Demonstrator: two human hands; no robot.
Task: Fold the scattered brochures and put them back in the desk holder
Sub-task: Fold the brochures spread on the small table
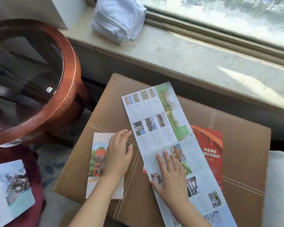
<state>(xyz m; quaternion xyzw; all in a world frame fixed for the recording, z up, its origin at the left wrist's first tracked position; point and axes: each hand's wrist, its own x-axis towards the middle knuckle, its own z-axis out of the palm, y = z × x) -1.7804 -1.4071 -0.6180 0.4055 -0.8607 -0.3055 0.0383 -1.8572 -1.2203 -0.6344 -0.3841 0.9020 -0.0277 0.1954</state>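
Note:
A long unfolded brochure (162, 128) with photos and small text lies diagonally across a brown leather ottoman (246, 145). My right hand (169, 176) rests flat on its lower half, fingers spread. My left hand (117, 154) lies flat, fingers apart, on a folded brochure (97, 161) with a red-and-green cover at the ottoman's left side. A red brochure (210, 149) with white characters lies partly under the long one, to the right. Another brochure (10, 189) with a pale landscape picture sits on a dark red seat at lower left. No desk holder is in view.
A round wooden side table (67, 89) with a dark glass top stands to the left. A folded white towel (120, 18) sits on the stone windowsill (195, 58) behind the ottoman. Patterned carpet shows between the table and the ottoman.

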